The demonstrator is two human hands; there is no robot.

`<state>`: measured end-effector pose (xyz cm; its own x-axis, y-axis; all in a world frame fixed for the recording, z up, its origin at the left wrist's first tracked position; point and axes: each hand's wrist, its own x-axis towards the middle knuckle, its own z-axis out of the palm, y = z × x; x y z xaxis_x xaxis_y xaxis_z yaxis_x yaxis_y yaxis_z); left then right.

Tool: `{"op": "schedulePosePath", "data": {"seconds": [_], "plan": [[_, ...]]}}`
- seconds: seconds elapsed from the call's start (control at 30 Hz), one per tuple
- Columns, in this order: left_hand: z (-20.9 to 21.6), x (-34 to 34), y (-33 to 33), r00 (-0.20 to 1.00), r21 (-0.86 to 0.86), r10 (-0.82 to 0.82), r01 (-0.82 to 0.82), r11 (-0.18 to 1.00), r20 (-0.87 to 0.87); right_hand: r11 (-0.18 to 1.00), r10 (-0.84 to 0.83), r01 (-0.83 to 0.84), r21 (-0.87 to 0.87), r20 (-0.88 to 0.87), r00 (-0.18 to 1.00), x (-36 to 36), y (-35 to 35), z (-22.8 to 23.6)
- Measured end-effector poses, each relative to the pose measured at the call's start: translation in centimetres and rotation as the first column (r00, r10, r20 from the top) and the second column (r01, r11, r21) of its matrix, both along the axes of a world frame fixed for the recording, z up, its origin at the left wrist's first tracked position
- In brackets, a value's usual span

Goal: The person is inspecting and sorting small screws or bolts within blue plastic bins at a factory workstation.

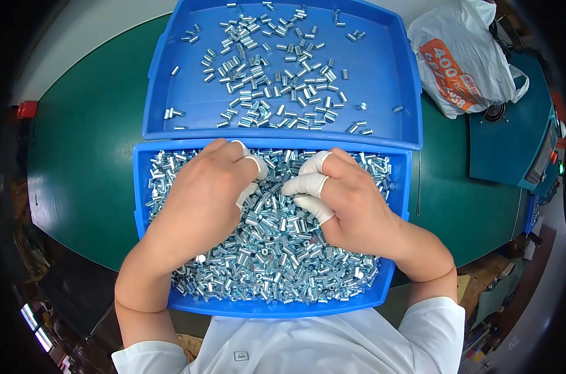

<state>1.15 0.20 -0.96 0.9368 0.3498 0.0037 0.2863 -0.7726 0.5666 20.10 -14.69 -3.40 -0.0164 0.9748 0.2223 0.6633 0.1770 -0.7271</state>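
Observation:
Both hands work over a blue tray heaped with small silvery metal sleeves, which look like rivet nuts. My left hand is at the upper left of the heap, its fingers curled together. White finger cots cover its fingertips, and whatever lies between them is hidden. My right hand reaches into the heap from the right, also wearing white finger cots. Its thumb and forefinger close on a bit of metal, seemingly one of the sleeves. The fingertips of both hands face each other with a small gap between.
Beyond stands a second blue tray with loose sleeves scattered over its bottom. Both trays sit on a green table. To the right are a white plastic bag and a teal machine. A red object sits at the table's left edge.

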Motion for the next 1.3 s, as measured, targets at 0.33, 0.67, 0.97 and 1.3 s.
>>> {"op": "schedulePosePath", "data": {"seconds": [0.33, 0.67, 0.97, 1.3], "plan": [[-0.4, -0.1, 0.4, 1.000, -0.019, -0.026, 0.026, 0.999, 0.010, 0.997, -0.054, 0.060, -0.042, 0.134, 0.990, -1.4, 0.5, 0.0], [-0.1, 0.0, -0.8, 0.995, 0.084, 0.036, -0.028, 0.996, -0.088, 0.986, -0.017, 0.061, -0.154, 0.276, 0.961, -1.9, 0.9, 0.6], [0.3, -0.1, -0.4, 0.996, 0.005, -0.019, 0.019, 1.000, -0.085, 0.989, -0.006, 0.025, -0.144, 0.126, 0.992, -1.5, 0.9, 0.7], [0.3, -0.1, -0.2, 0.998, -0.063, -0.002, -0.001, 0.998, -0.057, 0.984, 0.032, -0.011, -0.179, 0.113, 0.993, -1.4, 0.9, 0.6]]}}
